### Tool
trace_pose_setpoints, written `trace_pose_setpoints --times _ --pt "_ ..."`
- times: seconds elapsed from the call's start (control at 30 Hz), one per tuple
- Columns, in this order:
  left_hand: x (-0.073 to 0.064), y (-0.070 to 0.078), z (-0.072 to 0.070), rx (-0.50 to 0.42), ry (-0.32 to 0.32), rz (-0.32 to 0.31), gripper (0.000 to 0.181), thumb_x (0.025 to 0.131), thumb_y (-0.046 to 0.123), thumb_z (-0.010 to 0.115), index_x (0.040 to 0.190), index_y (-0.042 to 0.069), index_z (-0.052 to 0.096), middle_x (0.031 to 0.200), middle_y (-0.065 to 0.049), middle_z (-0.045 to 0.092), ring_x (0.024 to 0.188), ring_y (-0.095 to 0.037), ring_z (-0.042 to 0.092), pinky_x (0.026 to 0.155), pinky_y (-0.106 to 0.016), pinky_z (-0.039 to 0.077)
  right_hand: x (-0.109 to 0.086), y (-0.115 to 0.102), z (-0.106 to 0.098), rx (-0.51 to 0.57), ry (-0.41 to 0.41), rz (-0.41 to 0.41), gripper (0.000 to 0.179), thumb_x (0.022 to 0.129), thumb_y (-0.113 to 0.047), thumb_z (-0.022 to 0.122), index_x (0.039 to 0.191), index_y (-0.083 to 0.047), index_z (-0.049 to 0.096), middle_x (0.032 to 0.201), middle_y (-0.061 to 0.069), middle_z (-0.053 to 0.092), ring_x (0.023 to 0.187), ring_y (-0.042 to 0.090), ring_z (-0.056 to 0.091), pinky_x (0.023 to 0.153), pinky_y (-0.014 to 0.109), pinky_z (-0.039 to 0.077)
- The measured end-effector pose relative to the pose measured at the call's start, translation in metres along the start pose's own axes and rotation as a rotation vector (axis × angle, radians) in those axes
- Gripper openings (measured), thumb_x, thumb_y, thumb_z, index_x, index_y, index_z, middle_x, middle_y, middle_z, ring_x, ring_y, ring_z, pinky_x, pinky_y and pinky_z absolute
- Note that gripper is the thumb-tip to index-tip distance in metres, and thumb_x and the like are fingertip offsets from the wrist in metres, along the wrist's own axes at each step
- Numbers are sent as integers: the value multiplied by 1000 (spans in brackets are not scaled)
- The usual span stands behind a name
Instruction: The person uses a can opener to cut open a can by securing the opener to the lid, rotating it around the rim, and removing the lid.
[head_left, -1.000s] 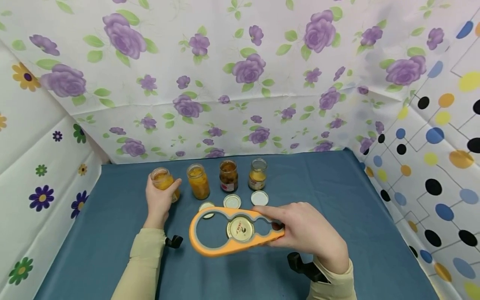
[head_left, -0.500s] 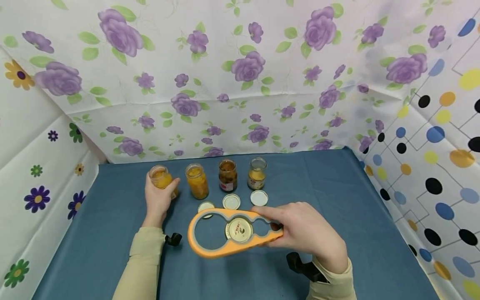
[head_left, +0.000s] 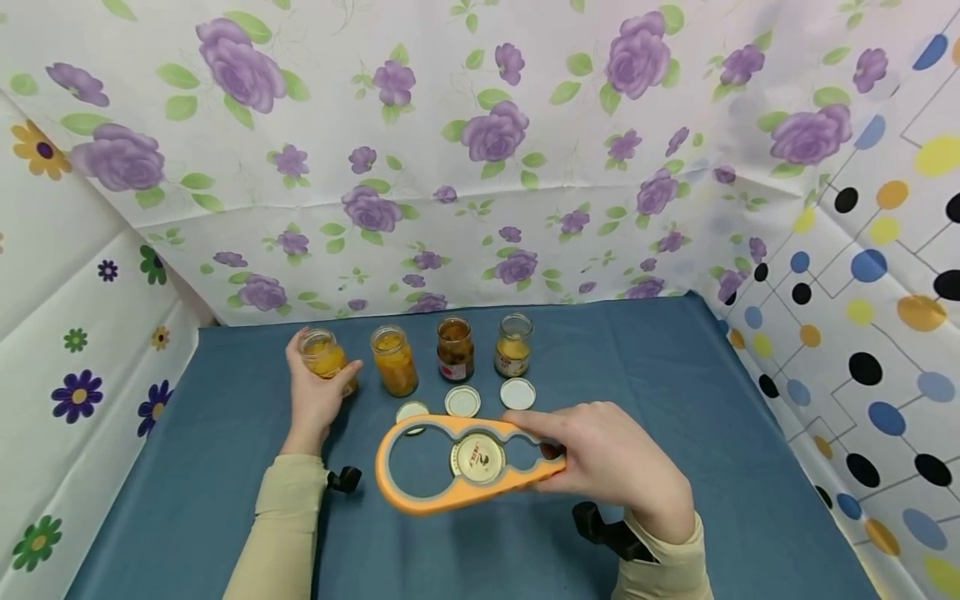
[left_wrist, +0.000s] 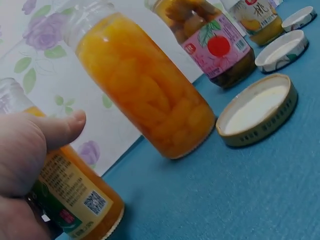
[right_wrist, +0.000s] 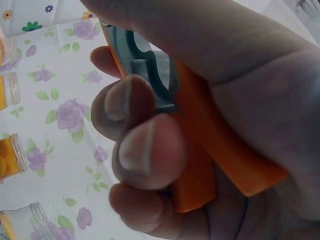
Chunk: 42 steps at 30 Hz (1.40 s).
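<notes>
My left hand grips an open glass jar of yellow-orange fruit at the left end of a row, thumb on its near side; its label shows in the left wrist view. In my right hand is an orange jar opener with grey-lined openings, fingers curled round its handles. A gold lid shows, printed side up, within the opener's middle opening. Beside the held jar stands a taller open jar of orange fruit. Behind the opener, a lid is partly hidden.
Further right stand an open dark fruit jar and an open yellow fruit jar. Two lids lie inside up before them, a cream lid and a white lid. Blue cloth covers the table, with patterned sheets around it.
Hardly anything differs. Both hands keep their holds on the jar and the opener, and the whole view has shifted slightly.
</notes>
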<state>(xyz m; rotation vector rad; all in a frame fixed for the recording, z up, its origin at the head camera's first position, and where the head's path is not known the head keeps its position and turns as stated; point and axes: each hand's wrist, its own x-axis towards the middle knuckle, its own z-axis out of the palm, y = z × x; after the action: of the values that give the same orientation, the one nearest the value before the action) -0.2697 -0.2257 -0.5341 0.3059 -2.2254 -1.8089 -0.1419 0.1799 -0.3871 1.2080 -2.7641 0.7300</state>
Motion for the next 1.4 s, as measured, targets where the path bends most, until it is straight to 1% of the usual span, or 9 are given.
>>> trace_pose_setpoints --times 0.13,0.27,0.43,0.53,0.67,0.87,0.97,1.1,1.4 --pt "-7 8 -6 11 19 -38 119 93 12 86 169 39 -2 170 -19 21 152 -41 34 119 -62 35 1 0 1 4 -2 5 63 89 -48 88 145 -32 66 71 -24 49 58 -4 42 53 22 40" --pt "-27 22 -9 -48 117 -45 123 92 19 88 169 39 -6 169 -12 14 157 -34 20 124 -60 27 1 0 2 20 -14 11 63 90 -47 88 147 -30 66 73 -24 51 59 -4 44 54 22 41" --pt "-57 57 4 -231 281 133 90 98 7 77 165 23 18 160 -7 26 149 -24 25 116 -41 26 1 0 0 -23 17 23 65 89 -46 89 147 -29 66 74 -22 51 61 -3 44 56 23 41" --pt "-76 81 17 -388 252 222 68 100 -4 68 156 11 32 150 -10 39 139 -28 37 102 -34 34 2 1 0 -57 42 30 67 87 -44 91 147 -29 65 75 -22 52 62 -2 44 57 23 41" --pt "-104 101 35 -609 -22 171 45 105 -7 59 146 6 44 138 -13 54 128 -31 52 99 -31 48 3 2 0 -62 57 33 69 86 -42 92 148 -28 65 75 -21 53 62 -2 45 58 23 42" --pt "-134 105 52 -919 -720 -36 37 118 20 41 153 9 47 140 -7 61 129 -22 60 109 -37 49 2 3 0 -64 84 29 70 85 -39 93 148 -26 66 76 -20 58 63 -5 48 58 23 45" --pt "-144 104 60 -1049 -963 -180 42 118 25 40 155 10 50 144 -6 61 135 -21 58 118 -41 43 2 4 0 -58 94 29 69 85 -38 93 148 -25 66 75 -20 57 62 -5 47 57 23 45" --pt "-154 102 66 -1113 -1076 -325 37 115 28 51 148 12 58 144 -5 60 135 -19 58 121 -40 40 2 4 2 -54 108 20 66 87 -39 92 147 -26 67 72 -21 51 61 -4 44 57 23 42" --pt "-162 100 72 -1149 -1195 -271 50 116 38 51 157 11 50 151 -6 60 142 -21 55 127 -45 31 3 4 2 -71 106 9 72 83 -35 96 148 -26 67 76 -19 60 63 -5 50 58 23 46"
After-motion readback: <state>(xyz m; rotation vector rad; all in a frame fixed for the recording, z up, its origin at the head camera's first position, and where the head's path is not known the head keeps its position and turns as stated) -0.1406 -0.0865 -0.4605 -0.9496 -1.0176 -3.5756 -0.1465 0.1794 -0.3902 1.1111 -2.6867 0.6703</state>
